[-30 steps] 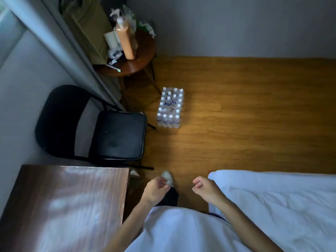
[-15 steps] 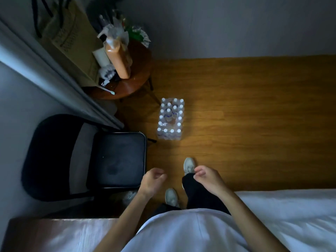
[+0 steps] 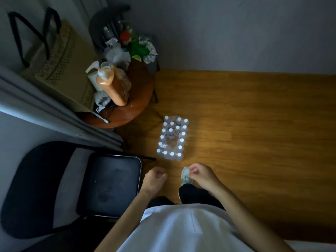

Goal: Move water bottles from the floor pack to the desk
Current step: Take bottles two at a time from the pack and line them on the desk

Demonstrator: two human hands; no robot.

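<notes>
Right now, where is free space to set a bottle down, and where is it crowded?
The black chair seat left of the bottle pack is bare, and so is the wood floor right of the pack up to the wall. The round table behind the pack is crowded with a pump bottle and clutter.

A plastic-wrapped pack of white-capped water bottles (image 3: 172, 138) is seen on the wooden floor (image 3: 254, 133), near both loosely curled, empty hands.

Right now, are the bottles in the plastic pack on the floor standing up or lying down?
Standing up. The clear plastic-wrapped pack of water bottles on the wooden floor shows round white caps facing upward in rows.
</notes>
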